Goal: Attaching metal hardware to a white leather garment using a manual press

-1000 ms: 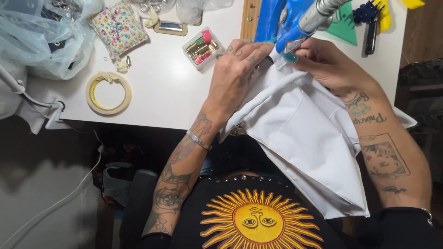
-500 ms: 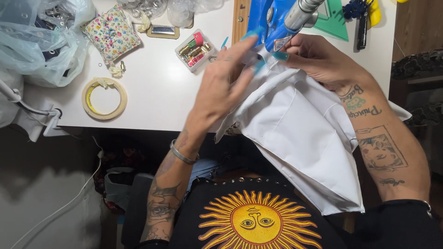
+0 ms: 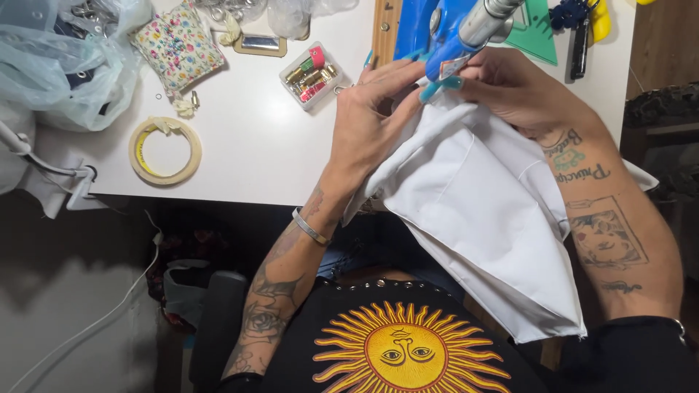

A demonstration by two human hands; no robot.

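A folded white fabric piece (image 3: 480,218) drapes from the white table's front edge down over my lap. My left hand (image 3: 375,116) presses flat on its upper left corner, fingers spread toward a blue press tool (image 3: 466,36) with a silver handle. My right hand (image 3: 513,87) grips the fabric's top edge right under that tool. The fabric's tip lies hidden between both hands.
On the white table (image 3: 255,145) lie a roll of tape (image 3: 165,151), a floral pincushion (image 3: 178,45), a clear box of small parts (image 3: 312,74), plastic bags (image 3: 58,65) at left, a green triangle ruler (image 3: 535,29) and a wooden ruler (image 3: 386,29).
The view has shifted slightly. My left hand lifted and slid up the fabric toward the blue tool, then settled flat. My right hand stays on the top edge.
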